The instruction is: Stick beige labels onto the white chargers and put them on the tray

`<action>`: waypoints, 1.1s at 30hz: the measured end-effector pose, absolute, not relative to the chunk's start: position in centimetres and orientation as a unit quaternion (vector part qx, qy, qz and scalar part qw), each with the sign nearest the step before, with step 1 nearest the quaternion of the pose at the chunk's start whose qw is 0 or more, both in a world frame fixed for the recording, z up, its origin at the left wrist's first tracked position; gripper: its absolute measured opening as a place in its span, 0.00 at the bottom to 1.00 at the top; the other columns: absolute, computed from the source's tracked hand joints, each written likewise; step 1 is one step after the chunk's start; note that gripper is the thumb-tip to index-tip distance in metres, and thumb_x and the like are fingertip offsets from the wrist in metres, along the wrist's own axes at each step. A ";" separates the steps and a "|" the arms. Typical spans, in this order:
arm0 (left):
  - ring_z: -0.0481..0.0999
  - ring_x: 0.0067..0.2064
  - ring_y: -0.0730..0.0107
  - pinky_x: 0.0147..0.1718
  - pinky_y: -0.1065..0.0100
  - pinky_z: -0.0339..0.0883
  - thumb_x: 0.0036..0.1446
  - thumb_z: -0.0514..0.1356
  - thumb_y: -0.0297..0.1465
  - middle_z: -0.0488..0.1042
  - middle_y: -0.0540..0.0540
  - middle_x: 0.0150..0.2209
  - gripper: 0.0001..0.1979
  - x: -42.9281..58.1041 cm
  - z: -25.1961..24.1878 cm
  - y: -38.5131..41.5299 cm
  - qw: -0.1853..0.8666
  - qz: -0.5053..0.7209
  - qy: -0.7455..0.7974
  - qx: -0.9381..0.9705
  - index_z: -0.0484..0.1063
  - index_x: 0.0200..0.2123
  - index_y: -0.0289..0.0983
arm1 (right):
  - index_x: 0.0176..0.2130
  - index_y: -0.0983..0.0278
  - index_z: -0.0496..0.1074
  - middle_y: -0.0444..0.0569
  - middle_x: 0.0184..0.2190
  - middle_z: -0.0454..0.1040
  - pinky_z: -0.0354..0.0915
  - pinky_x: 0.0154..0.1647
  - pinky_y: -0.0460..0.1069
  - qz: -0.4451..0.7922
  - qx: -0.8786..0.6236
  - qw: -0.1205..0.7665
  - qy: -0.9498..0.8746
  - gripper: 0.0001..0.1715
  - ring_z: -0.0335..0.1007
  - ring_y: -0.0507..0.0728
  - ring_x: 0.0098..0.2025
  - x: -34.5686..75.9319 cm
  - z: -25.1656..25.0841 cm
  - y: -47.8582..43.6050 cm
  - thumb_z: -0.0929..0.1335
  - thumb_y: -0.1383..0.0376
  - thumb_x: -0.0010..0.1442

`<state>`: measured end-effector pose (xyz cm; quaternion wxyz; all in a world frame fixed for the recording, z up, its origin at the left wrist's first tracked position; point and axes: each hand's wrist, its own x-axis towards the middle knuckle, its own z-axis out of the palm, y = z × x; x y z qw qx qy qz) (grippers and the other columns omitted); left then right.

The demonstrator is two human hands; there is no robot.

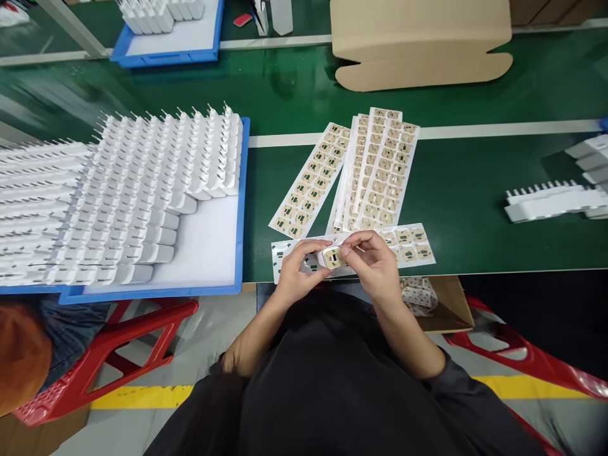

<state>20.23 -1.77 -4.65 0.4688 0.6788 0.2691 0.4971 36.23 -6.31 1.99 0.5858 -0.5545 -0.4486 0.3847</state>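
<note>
Between my hands, near the table's front edge, is a small white charger (325, 258) with a tan sticker (334, 257) on its end face; a dark port slot shows in the middle. My left hand (303, 269) is closed around the charger's left side. At the sticker's right edge, the thumb and forefinger of my right hand (373, 263) are pinched together. Beneath both hands lies a partly used sticker sheet (408, 244), bare of tan stickers toward its left end. More sticker sheets (387, 171) are fanned out just beyond it.
At left, a blue-rimmed tray (240, 209) holds many white chargers (142, 183), prongs up. More chargers (553, 201) stand in rows at right. Flattened cardboard (422, 38) and another blue tray (166, 59) lie at the back. Red stools (137, 335) flank me; an open carton (446, 304) sits below the edge.
</note>
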 end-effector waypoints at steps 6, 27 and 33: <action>0.80 0.55 0.57 0.55 0.54 0.75 0.58 0.70 0.33 0.80 0.40 0.51 0.18 20.2 -4.7 -1.7 0.463 0.489 0.282 0.684 0.71 0.50 0.41 | 0.38 0.59 0.74 0.44 0.33 0.73 0.71 0.37 0.49 0.377 -0.560 0.589 -0.445 0.10 0.70 0.53 0.35 36.1 2.1 -6.3 0.75 0.57 0.60; 0.80 0.55 0.58 0.54 0.55 0.74 0.55 0.71 0.25 0.80 0.42 0.51 0.23 20.2 -4.8 -1.6 0.467 0.510 0.248 0.678 0.72 0.52 0.43 | 0.40 0.58 0.75 0.43 0.33 0.72 0.71 0.37 0.47 0.384 -0.545 0.604 -0.437 0.06 0.70 0.51 0.34 35.9 2.1 -6.3 0.74 0.64 0.61; 0.80 0.54 0.57 0.53 0.55 0.74 0.55 0.71 0.25 0.80 0.42 0.50 0.23 20.3 -4.8 -1.6 0.464 0.510 0.254 0.678 0.72 0.52 0.43 | 0.41 0.58 0.75 0.42 0.33 0.72 0.71 0.36 0.47 0.379 -0.546 0.604 -0.440 0.08 0.70 0.50 0.34 35.8 1.7 -6.3 0.75 0.65 0.60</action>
